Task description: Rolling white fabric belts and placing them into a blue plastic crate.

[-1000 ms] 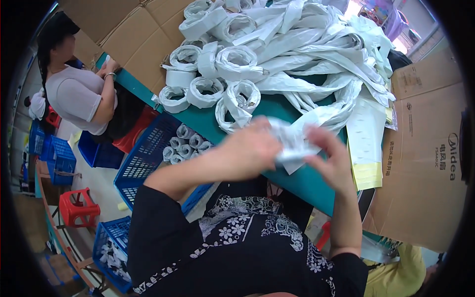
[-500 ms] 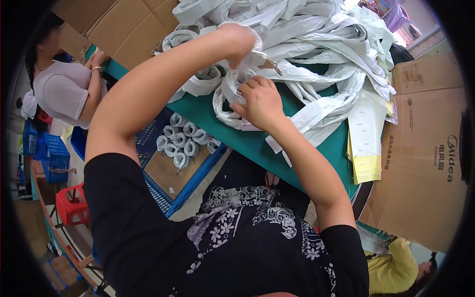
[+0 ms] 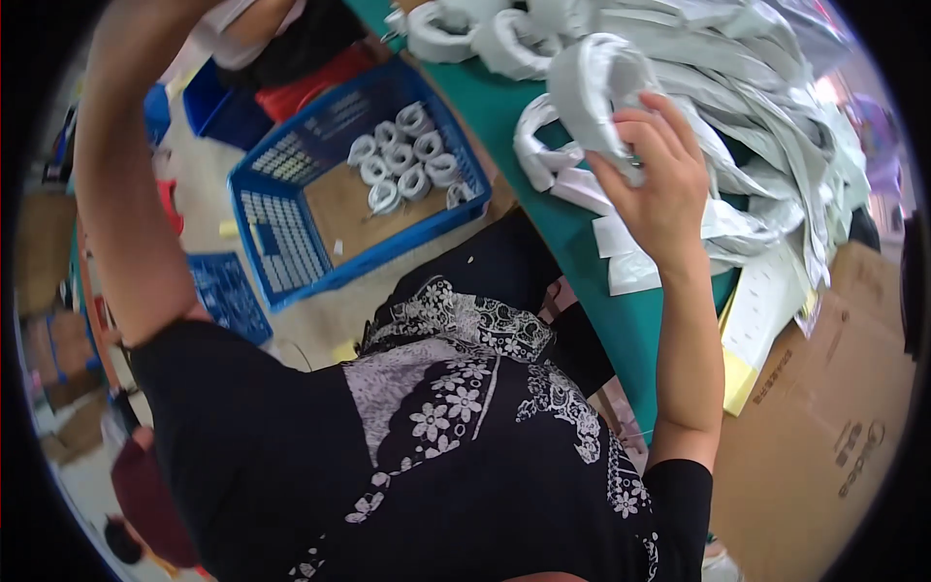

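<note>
My right hand [image 3: 664,179] pinches a coil of white strip [image 3: 584,92] between thumb and fingers, raised above the green table [image 3: 606,306]. Something small and metallic shows by the fingertips, too small to name. My left forearm [image 3: 136,184] stretches up along the left side, and its hand lies beyond the top edge. Beneath the held coil is another looped white strip [image 3: 531,145] on the table. Further white coils [image 3: 441,34] stand at the table's far left edge.
A blue plastic crate [image 3: 354,272] left of the table holds several small white coils [image 3: 398,155] on cardboard. Long white strips [image 3: 766,116] heap across the table. Yellow-edged sheets [image 3: 761,320] lie near a large cardboard box [image 3: 815,417]. A co-worker's arm [image 3: 254,21] shows at top left.
My left hand has left the coils and swung out past the top left. The right hand now lifts a coil. The view has turned, bringing the whole crate in.
</note>
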Demonstrator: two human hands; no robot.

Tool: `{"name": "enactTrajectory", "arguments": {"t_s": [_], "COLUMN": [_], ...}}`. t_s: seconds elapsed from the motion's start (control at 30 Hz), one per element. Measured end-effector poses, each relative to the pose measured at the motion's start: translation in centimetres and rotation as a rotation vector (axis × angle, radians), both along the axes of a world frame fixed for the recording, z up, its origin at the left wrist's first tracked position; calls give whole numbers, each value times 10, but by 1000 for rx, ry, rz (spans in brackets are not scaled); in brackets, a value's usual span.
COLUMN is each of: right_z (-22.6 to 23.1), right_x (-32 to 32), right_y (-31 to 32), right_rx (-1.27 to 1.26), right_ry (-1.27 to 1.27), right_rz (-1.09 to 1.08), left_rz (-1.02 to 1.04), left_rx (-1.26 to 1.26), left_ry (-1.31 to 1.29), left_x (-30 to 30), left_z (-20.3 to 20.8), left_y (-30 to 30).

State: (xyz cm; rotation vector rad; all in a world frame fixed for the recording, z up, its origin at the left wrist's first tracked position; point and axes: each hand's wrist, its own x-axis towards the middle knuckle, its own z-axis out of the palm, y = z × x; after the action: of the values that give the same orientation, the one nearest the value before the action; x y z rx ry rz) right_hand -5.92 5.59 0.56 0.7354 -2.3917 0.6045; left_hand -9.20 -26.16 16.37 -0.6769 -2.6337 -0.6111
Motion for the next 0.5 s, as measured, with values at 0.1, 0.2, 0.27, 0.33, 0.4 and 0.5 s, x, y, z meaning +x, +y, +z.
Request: {"name": "enactTrajectory", "arguments": {"t_s": [0.1, 0.2, 0.27, 0.33, 0.4, 0.5], "right_z": [-13, -19, -6, -5, -12, -18], "right_x": [-13, -32, -39, -47, -49, -42], "right_y": [-13, -18, -36, -49, -57, -56], "right_rx": [341, 673, 785, 845, 861, 732], "right_ry": [-144, -421, -503, -581, -608, -519], "right_rz": [45, 49, 80, 46, -35, -68], "left_rz": [308, 474, 671, 682, 730, 572], "left_rx": [295, 523, 518, 507, 462, 94], "left_ry": [-232, -444, -675, -663, -748, -753], "left_x": [57, 92, 113, 111, 95, 68], "left_z": [-58, -156, -225, -300, -355, -489], "left_y": [-86, -112, -143, -145, -131, -147]}}
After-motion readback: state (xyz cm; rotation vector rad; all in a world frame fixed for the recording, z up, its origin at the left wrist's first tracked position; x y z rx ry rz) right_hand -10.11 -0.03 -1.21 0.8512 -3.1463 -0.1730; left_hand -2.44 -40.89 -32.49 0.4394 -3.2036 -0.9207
